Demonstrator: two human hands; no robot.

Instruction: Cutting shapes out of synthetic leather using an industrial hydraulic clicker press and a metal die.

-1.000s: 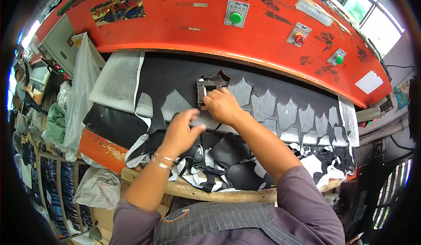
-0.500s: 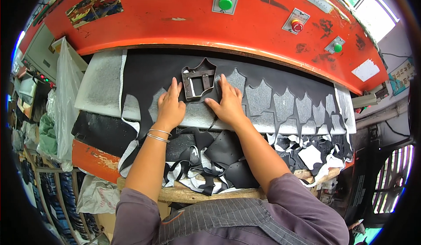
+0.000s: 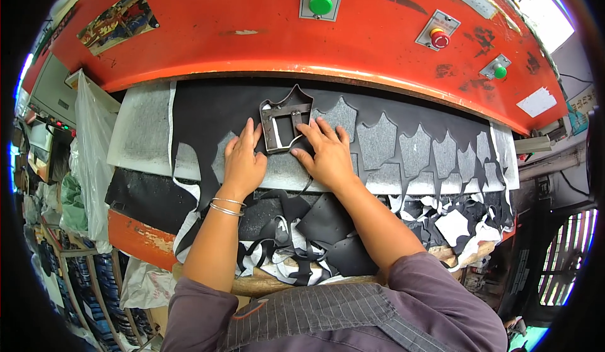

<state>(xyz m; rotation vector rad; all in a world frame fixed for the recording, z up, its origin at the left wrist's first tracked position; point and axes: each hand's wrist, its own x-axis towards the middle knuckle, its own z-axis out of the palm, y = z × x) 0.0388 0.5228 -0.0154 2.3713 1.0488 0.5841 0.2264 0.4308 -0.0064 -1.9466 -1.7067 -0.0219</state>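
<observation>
A dark metal cutting die (image 3: 271, 125), an open frame with crossbars and a pointed top, stands on a black sheet (image 3: 217, 109) with a pale backing. My left hand (image 3: 244, 166) lies beside the die's lower left side, fingers stretched and slightly apart. On the other side, my right hand (image 3: 329, 156) has its fingers spread. Its index fingertip touches the die's right edge, and the thumb is near the lower right corner. Neither hand wraps round the die. To the right, several die-shaped cutouts (image 3: 377, 141) in the sheet expose the grey-white layer below.
Beyond the sheet rises an orange machine beam (image 3: 208, 43) with a green button (image 3: 321, 4) and a red button (image 3: 439, 37). Black and white scraps (image 3: 452, 227) are piled along the near edge, beside dark cut pieces (image 3: 324, 216). A clear plastic bag (image 3: 94, 163) hangs at left.
My right hand has moved left, from beside the die to touching its right edge. My left hand stays near the die's left side. The view has shifted slightly.
</observation>
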